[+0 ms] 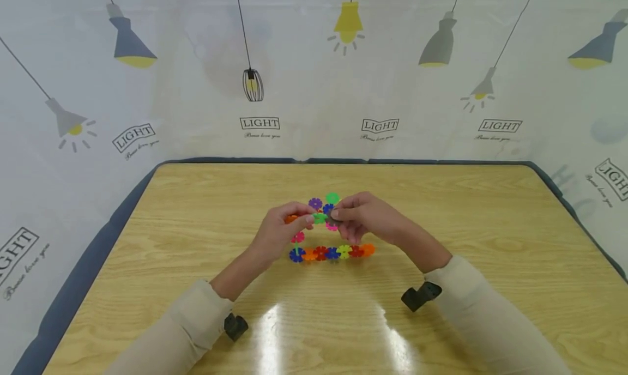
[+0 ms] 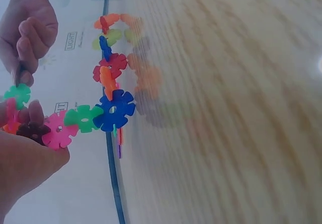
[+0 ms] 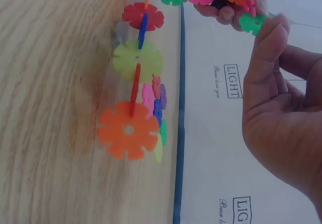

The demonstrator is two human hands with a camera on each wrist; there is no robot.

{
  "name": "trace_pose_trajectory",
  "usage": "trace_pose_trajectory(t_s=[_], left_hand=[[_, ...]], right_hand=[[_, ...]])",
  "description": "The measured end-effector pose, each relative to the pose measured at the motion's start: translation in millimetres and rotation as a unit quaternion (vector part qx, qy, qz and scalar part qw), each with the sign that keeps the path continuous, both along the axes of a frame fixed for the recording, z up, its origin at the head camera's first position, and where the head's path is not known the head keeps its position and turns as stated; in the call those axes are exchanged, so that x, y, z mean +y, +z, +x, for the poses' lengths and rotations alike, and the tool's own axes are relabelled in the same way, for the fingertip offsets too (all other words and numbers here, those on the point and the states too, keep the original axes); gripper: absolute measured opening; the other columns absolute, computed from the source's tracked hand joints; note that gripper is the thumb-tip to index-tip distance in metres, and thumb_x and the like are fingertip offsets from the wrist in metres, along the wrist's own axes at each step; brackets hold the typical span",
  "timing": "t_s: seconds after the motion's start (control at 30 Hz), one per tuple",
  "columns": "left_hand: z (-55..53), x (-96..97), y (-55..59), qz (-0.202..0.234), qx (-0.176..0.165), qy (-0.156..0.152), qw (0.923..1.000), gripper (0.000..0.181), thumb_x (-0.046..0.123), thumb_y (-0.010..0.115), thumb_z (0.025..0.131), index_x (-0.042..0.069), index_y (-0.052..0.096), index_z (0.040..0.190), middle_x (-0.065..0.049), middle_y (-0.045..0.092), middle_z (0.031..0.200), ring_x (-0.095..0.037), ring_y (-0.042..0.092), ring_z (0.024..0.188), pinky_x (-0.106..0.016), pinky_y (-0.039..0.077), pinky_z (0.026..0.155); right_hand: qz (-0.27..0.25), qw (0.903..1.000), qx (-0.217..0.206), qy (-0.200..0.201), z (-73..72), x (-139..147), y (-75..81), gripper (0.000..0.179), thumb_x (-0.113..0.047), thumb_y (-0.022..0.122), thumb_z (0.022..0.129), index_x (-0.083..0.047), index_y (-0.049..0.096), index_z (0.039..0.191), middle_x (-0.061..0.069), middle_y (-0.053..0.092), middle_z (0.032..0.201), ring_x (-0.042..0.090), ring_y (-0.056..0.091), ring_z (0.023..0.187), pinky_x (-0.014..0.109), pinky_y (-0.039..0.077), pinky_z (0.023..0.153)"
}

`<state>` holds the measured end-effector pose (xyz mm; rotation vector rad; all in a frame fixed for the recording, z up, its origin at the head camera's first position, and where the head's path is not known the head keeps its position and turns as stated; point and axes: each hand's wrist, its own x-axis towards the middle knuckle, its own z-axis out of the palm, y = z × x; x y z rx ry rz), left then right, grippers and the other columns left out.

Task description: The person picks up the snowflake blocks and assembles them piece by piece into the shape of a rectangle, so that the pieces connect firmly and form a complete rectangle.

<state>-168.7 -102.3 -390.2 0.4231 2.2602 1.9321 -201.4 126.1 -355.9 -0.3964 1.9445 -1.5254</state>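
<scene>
Both hands are raised over the table, close together. My left hand (image 1: 283,226) pinches the upper end of a chain of notched plastic discs, near a green disc (image 1: 320,217). Between the fingers of my right hand (image 1: 369,217) is a dark disc (image 1: 333,218), held against the green one; whether their slots are joined, I cannot tell. In the left wrist view the chain runs from my left fingers through a black disc (image 2: 32,132), a pink disc (image 2: 59,130) and a green one to a blue corner disc (image 2: 114,110). From there a row of several discs lies along the table, ending in an orange disc (image 3: 128,130).
Loose discs lie behind the hands, among them a purple disc (image 1: 315,203) and a light green disc (image 1: 332,198). The wooden table (image 1: 196,288) reaches a pale curtain (image 1: 309,91) printed with lamps at the back and sides. Dark wrist cameras hang below both sleeves.
</scene>
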Motion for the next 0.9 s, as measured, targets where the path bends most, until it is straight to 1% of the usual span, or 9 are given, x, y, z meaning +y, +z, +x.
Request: trace_pose_trajectory(t_s=[0.13,0.27,0.33,0.47,0.57,0.67,0.77,0.83,0.9], left_hand=[[1.1,1.9,1.1,-0.011,0.004,-0.002,0.9999,0.016,0.012,0.055,0.1,0.002,0.065,0.107,-0.021,0.062,0.099,-0.042,0.055,0.092,-0.026,0.05,0.069],[0.6,3.0,3.0,-0.028,0.014,-0.001,0.9995,0.014,0.014,0.055,0.1,0.004,0.064,0.107,-0.011,0.061,0.096,-0.036,0.054,0.084,-0.029,0.05,0.068],[0.0,2.9,3.3,-0.031,0.013,0.001,0.9994,0.014,0.015,0.055,0.1,0.006,0.064,0.107,-0.009,0.061,0.095,-0.034,0.054,0.083,-0.03,0.05,0.068],[0.1,1.6,3.9,-0.023,0.004,0.011,0.9997,0.016,0.018,0.056,0.1,0.007,0.065,0.107,-0.009,0.063,0.094,-0.03,0.056,0.082,-0.033,0.051,0.067],[-0.2,1.4,3.8,-0.006,-0.007,0.024,0.9997,0.018,0.019,0.059,0.099,0.005,0.066,0.108,-0.013,0.065,0.094,-0.035,0.059,0.084,-0.032,0.052,0.067],[-1.3,2.3,3.6,0.016,-0.026,0.042,0.9987,0.019,0.017,0.061,0.097,0.002,0.067,0.106,-0.012,0.066,0.094,-0.039,0.062,0.089,-0.029,0.054,0.07],[-2.2,3.7,4.4,0.026,-0.044,0.057,0.9971,0.018,0.015,0.062,0.096,0.0,0.067,0.105,-0.012,0.066,0.093,-0.038,0.064,0.091,-0.026,0.054,0.072],[-2.4,4.7,5.4,0.022,-0.051,0.062,0.9966,0.018,0.015,0.063,0.096,0.0,0.068,0.104,-0.011,0.067,0.092,-0.038,0.063,0.091,-0.027,0.054,0.072],[-2.6,5.5,5.9,0.017,-0.053,0.063,0.9964,0.018,0.016,0.063,0.096,0.001,0.068,0.104,-0.012,0.067,0.091,-0.036,0.062,0.091,-0.032,0.054,0.076]], right_hand=[[-0.002,0.9998,-0.008,-0.017,1.8,-5.9,-0.8,0.027,-0.019,0.054,0.1,0.006,0.062,0.094,0.005,0.058,0.062,0.016,0.051,0.048,0.027,0.05,0.05],[-0.007,0.9994,-0.011,-0.031,1.9,-10.2,-1.7,0.029,-0.017,0.052,0.1,0.01,0.059,0.095,0.004,0.056,0.061,0.014,0.049,0.047,0.024,0.047,0.048],[-0.01,0.9993,-0.015,-0.033,0.9,-10.6,-2.6,0.03,-0.017,0.052,0.1,0.012,0.058,0.097,0.003,0.056,0.061,0.014,0.048,0.047,0.024,0.047,0.048],[-0.017,0.9994,-0.022,-0.022,-3.0,-8.8,-3.4,0.029,-0.02,0.051,0.101,0.007,0.061,0.093,0.004,0.056,0.061,0.014,0.049,0.047,0.025,0.047,0.048],[-0.016,0.9996,-0.019,-0.016,-8.9,-3.8,-4.9,0.033,-0.024,0.05,0.102,0.004,0.064,0.092,0.005,0.058,0.062,0.014,0.051,0.048,0.027,0.049,0.05],[-0.014,0.9994,-0.014,-0.029,-16.3,3.9,-7.0,0.036,-0.028,0.048,0.103,0.003,0.064,0.101,0.005,0.061,0.066,0.014,0.054,0.05,0.028,0.051,0.052],[-0.017,0.9984,-0.012,-0.052,-26.7,12.9,-11.2,0.038,-0.029,0.047,0.103,0.005,0.061,0.116,0.004,0.062,0.069,0.013,0.055,0.052,0.027,0.052,0.054],[-0.02,0.9977,-0.012,-0.064,-35.7,18.5,-16.3,0.041,-0.028,0.048,0.103,0.006,0.057,0.124,0.004,0.062,0.07,0.012,0.056,0.054,0.027,0.052,0.055],[-0.02,0.9971,-0.01,-0.073,-45.4,23.1,-22.3,0.043,-0.026,0.05,0.103,0.006,0.053,0.13,0.003,0.062,0.07,0.012,0.056,0.054,0.026,0.052,0.055]])
